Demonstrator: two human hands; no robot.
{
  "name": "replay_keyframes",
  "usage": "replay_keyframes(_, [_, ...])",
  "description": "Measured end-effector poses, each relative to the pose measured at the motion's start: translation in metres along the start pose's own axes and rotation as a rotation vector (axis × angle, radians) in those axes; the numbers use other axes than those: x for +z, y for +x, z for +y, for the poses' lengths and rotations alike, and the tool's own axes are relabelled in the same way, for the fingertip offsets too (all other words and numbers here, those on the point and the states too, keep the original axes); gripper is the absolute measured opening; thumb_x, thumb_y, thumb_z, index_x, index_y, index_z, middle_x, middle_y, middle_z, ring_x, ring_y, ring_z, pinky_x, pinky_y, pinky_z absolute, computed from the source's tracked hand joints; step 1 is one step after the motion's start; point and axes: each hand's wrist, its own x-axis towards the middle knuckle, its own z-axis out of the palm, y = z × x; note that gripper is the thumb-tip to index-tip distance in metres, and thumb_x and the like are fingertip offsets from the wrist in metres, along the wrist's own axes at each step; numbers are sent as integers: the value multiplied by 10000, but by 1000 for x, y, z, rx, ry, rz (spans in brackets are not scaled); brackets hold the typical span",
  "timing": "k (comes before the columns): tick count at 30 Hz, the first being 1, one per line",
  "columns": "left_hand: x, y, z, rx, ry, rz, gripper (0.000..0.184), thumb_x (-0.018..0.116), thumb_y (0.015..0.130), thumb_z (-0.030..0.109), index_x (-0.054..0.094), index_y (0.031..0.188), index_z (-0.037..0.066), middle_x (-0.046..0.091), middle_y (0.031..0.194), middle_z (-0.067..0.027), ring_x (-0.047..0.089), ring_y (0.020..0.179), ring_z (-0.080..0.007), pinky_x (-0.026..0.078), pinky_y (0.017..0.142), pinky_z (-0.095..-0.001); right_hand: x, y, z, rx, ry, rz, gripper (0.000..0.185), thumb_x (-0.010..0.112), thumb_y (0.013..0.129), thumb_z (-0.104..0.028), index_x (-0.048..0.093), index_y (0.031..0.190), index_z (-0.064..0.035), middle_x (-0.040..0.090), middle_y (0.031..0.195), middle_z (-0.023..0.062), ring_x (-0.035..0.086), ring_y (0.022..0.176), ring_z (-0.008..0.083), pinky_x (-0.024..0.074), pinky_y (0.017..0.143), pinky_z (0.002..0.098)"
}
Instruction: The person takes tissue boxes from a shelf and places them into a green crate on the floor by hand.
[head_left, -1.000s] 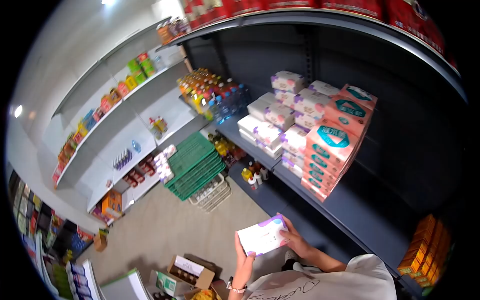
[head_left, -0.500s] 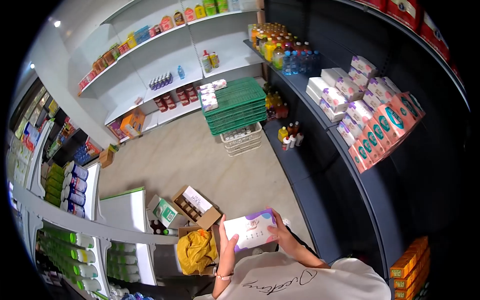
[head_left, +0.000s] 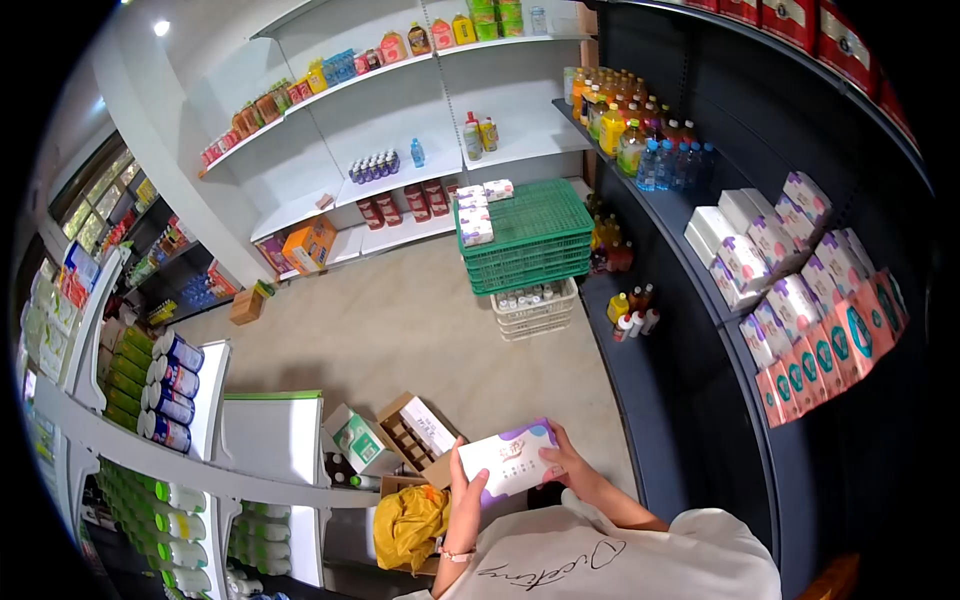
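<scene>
A white and purple pack of tissues (head_left: pixel 512 463) is held level in front of my body. My left hand (head_left: pixel 466 497) grips its left end, thumb on top. On the right end, my right hand (head_left: pixel 572 464) is closed, its thumb also lying on the upper face. The fingers underneath are hidden. Similar tissue packs (head_left: pixel 745 262) are stacked on the dark shelf to the right, beside pink packs with teal ovals (head_left: pixel 838 343). A few more tissue packs (head_left: pixel 475 226) lie on the stacked green crates (head_left: pixel 530 262) ahead.
White shelves (head_left: pixel 375 130) with bottles and packets line the back wall. Drink bottles (head_left: pixel 630 130) fill the dark shelf's far end. A white crate (head_left: pixel 535 318) supports the green ones. Open cardboard boxes (head_left: pixel 412 440) and a yellow bag (head_left: pixel 410 527) sit at lower left, near the shelf of cans (head_left: pixel 170 392).
My view has turned left, so the shelves and crates appear farther right. Both hands keep hold of the tissue pack in front of me.
</scene>
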Motion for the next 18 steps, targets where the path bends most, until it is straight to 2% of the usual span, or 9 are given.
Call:
replay_keyframes(2, [2,33,7,64,20,-11,635,484,866,134,181,1420,63,319,1326,-144,348,1210,-216,280,1017,-305,0,25,-27,-38,-47,-7,698,552,860,-306,159,1416,-152,370,1261,103,489,1035,195,498,721,308])
replay_keyframes(5, [17,77,25,17,-2,-33,621,488,870,139,195,1412,61,328,1322,-144,357,1204,-217,290,1011,-304,-8,52,-60,-91,-100,42,637,524,859,-282,207,1399,-164,396,1240,65,466,1071,163,477,750,278])
replay_keyframes(8, [35,113,30,51,97,-76,616,503,872,137,206,1405,57,328,1325,-140,356,1206,-210,288,1015,-301,-28,70,-76,-147,-107,95,641,527,854,-279,210,1400,-171,400,1242,63,464,1085,171,472,777,295])
replay_keyframes(10, [42,136,20,60,170,-92,619,512,873,125,202,1404,49,330,1324,-137,361,1201,-207,292,1016,-299,-46,79,-80,-86,-60,124,646,526,852,-277,205,1405,-180,411,1236,60,468,1088,175,469,785,298])
replay_keyframes(14, [68,160,16,-81,96,-153,625,511,881,86,176,1407,45,369,1276,-137,404,1143,-191,348,971,-288,-84,92,-74,-88,19,176,673,530,863,-276,179,1423,-153,384,1299,99,460,1120,195,487,756,290])
replay_keyframes(15, [73,168,15,-80,212,-158,607,511,896,98,179,1401,44,392,1249,-129,418,1123,-182,365,951,-281,-90,96,-76,-93,36,187,676,528,862,-275,174,1426,-154,387,1298,100,459,1126,195,487,757,290])
replay_keyframes(16, [77,173,18,-116,178,-184,601,512,901,103,179,1397,38,402,1240,-130,421,1120,-182,363,953,-281,-92,93,-85,-13,39,207,677,522,867,-272,167,1431,-153,390,1299,102,455,1129,195,477,787,305])
replay_keyframes(18, [80,188,16,-141,166,-227,591,512,909,109,180,1390,27,417,1225,-131,425,1114,-180,359,956,-280,-104,104,-84,-13,47,236,674,519,869,-276,166,1431,-154,388,1304,103,456,1132,195,475,795,310])
